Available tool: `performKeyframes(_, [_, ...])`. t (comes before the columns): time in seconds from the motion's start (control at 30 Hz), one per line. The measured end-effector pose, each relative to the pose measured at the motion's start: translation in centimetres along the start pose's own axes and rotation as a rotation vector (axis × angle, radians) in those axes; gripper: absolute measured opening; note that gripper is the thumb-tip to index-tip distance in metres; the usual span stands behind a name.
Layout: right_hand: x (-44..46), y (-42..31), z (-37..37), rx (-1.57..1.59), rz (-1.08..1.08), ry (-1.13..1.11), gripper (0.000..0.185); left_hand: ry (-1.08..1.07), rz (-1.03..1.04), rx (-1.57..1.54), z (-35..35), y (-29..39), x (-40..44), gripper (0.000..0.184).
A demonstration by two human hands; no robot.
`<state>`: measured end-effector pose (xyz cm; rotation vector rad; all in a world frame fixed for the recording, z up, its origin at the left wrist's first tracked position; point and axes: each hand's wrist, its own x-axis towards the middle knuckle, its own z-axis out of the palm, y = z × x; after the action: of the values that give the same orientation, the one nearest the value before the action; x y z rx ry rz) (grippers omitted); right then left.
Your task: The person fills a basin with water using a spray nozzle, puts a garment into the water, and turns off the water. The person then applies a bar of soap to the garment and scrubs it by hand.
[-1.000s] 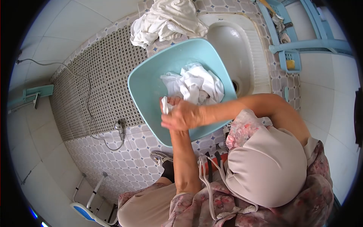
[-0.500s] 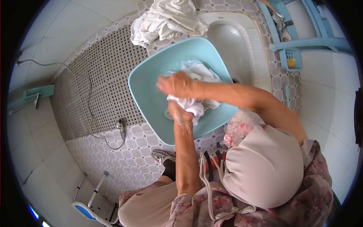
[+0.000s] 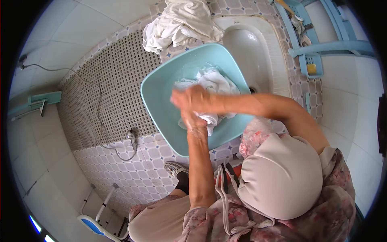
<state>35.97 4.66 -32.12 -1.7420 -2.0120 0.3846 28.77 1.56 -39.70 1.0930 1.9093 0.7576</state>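
A turquoise plastic basin holds a little water and a wet white cloth. My left hand is low in the basin, its fingers wrapped round a bunched part of the cloth, some of which sticks out by the wrist. Right above it, my right hand is pressed down on the same bunch, closed and blurred by motion. The two hands overlap, so the cloth between them is mostly hidden.
A pile of white fabric lies behind the basin, beside a squat toilet. A perforated mat covers the floor on the left, with a shower head and hose on it. A blue rack stands at right.
My right hand has moved down toward the left hand, covering the cloth that showed between them. The left hand keeps its hold. The whole view has shifted slightly.
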Motion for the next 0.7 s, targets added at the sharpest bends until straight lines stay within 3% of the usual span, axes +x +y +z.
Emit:
performKeyframes(0.07, [-3.1,-3.4,1.7,-0.081,-0.429,0.193,0.020,0.123,0.196,0.299,1.3,-1.5,0.4,0.037])
performKeyframes(0.13, [-4.0,-3.2,1.8,0.000,-0.482,0.182,0.018,-0.171,-0.036,-0.107,-0.1,-2.0,0.1,0.035])
performKeyframes(0.2, [-3.1,-2.2,1.8,0.059,-0.320,0.094,0.016,-0.452,-0.263,-0.508,-3.0,-0.2,-0.3,0.033])
performKeyframes(0.23, [-0.8,-0.1,1.2,0.072,-0.136,0.005,0.016,-0.589,-0.373,-0.712,-4.3,1.3,-0.6,0.033])
performKeyframes(0.27, [0.6,1.4,0.9,0.075,0.040,-0.083,0.016,-0.551,-0.522,-0.848,-4.4,3.8,-1.5,0.030])
performKeyframes(0.3, [0.5,1.5,1.0,0.085,0.047,-0.030,0.016,-0.490,-0.671,-0.983,-4.5,6.4,-2.4,0.028])
performKeyframes(0.37, [0.2,1.7,1.3,0.104,0.064,0.076,0.017,-0.451,-0.090,-0.582,-1.7,-3.0,1.1,0.026])
performKeyframes(0.43, [-0.8,-1.8,-1.1,0.149,-0.296,0.278,0.016,-0.198,0.171,-0.145,0.5,-4.8,1.9,0.024])
performKeyframes(0.47, [-2.0,-4.2,-1.8,0.182,-0.470,0.373,0.017,0.018,0.141,0.102,0.8,-2.3,0.3,0.023])
performKeyframes(0.5, [-4.4,-5.2,-1.2,0.081,-0.342,0.059,0.016,0.237,0.109,0.351,1.1,0.8,-1.5,0.022])
performKeyframes(0.53, [-4.1,-4.6,-0.6,0.108,-0.290,0.025,0.016,0.456,0.080,0.601,1.2,3.5,-3.0,0.021])
performKeyframes(0.6, [-1.9,-1.4,1.1,0.167,-0.179,-0.035,0.017,0.044,0.178,0.482,1.8,-8.9,3.8,0.026])
performKeyframes(0.63, [-0.3,1.5,2.7,0.107,-0.133,0.061,0.023,-0.162,0.197,0.397,2.1,-14.9,7.0,0.029])
performKeyframes(0.67, [1.0,2.3,2.1,-0.008,0.081,0.088,0.023,-0.103,0.256,0.418,2.2,-14.5,6.6,0.029])
performKeyframes(0.7, [0.9,2.4,1.7,-0.028,0.083,0.086,0.021,-0.047,0.317,0.443,2.0,-13.7,6.0,0.030])
